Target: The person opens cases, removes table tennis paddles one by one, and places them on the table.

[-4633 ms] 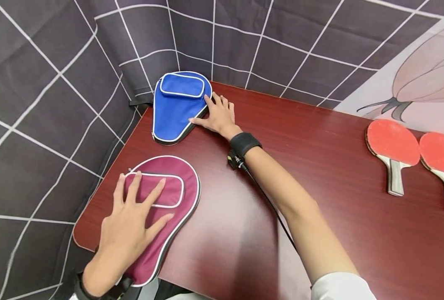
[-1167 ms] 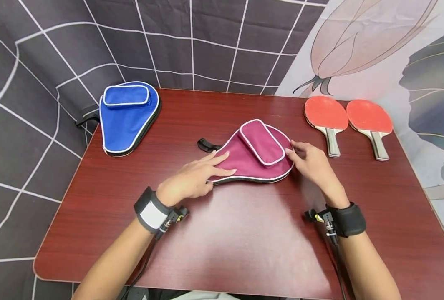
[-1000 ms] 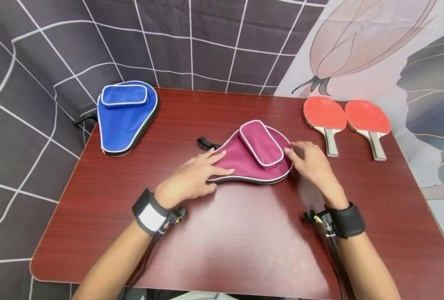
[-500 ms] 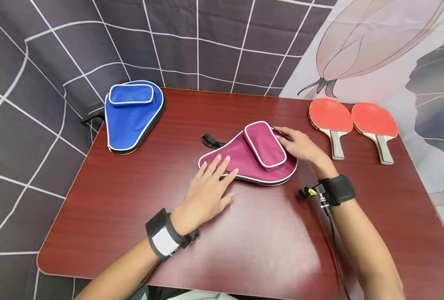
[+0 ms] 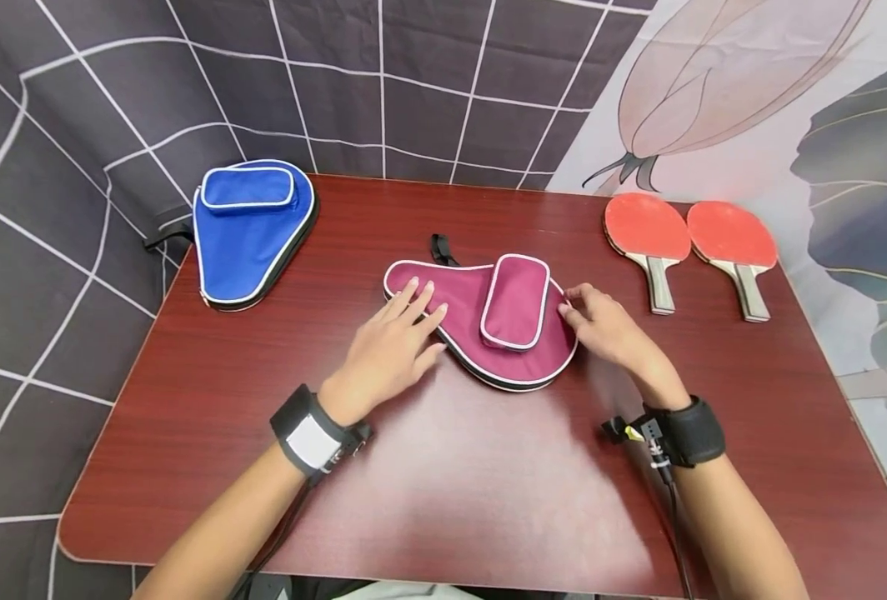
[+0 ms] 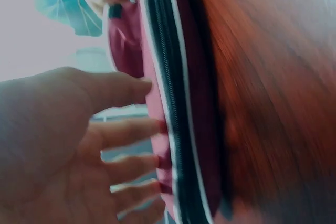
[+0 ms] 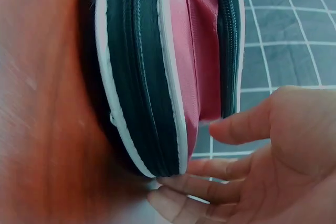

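Observation:
A maroon table tennis paddle case with white piping lies mid-table, narrow end to the left and pocket upward. Fairly straight, spread fingers of my left hand rest on that narrow end. In the left wrist view, their tips touch the top of the case beside the zipper. At the rounded right rim is my right hand, fingers loosely bent. The right wrist view has its thumb close over the top and the other fingertips at the rim of the case.
A blue paddle case lies at the back left of the red-brown table. Two red paddles, a left one and a right one, lie at the back right. A gridded curtain hangs behind.
The maroon case has come from the front left to mid-table and has lately turned clockwise. My right hand, first at the blue case, has shifted along the maroon rim; the left follows the narrow end.

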`<action>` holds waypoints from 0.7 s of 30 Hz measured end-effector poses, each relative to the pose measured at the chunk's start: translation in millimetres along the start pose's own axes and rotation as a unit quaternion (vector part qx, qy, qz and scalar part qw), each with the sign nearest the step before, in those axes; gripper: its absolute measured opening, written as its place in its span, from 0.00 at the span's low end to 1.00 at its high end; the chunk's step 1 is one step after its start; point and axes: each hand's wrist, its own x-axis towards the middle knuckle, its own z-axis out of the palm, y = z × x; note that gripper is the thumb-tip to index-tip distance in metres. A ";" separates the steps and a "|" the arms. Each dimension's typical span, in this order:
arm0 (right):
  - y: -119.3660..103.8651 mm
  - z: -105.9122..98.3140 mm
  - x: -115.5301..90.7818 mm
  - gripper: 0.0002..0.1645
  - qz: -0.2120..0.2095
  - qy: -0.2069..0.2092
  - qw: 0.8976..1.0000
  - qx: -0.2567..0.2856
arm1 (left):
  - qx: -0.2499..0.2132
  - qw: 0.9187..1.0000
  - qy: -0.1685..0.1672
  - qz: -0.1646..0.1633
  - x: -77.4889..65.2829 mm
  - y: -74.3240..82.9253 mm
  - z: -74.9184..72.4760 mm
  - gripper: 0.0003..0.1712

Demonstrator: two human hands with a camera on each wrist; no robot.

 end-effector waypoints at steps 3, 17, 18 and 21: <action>-4.0 7.2 -12.5 0.19 -0.011 0.024 1.000 -0.010 | -0.019 1.000 0.004 -0.002 5.6 -8.3 2.6 0.34; -16.9 26.5 -57.2 0.08 -0.046 0.084 0.995 -0.034 | -0.136 0.991 0.015 -0.001 25.5 -33.8 16.0 0.34; -15.9 23.2 -53.5 0.09 -0.048 0.093 0.994 -0.030 | -0.160 0.987 0.027 -0.010 20.5 -30.5 15.3 0.34; -11.5 10.0 -32.7 0.15 -0.045 0.092 0.994 0.043 | -0.227 0.971 0.053 -0.045 0.7 -11.5 12.9 0.37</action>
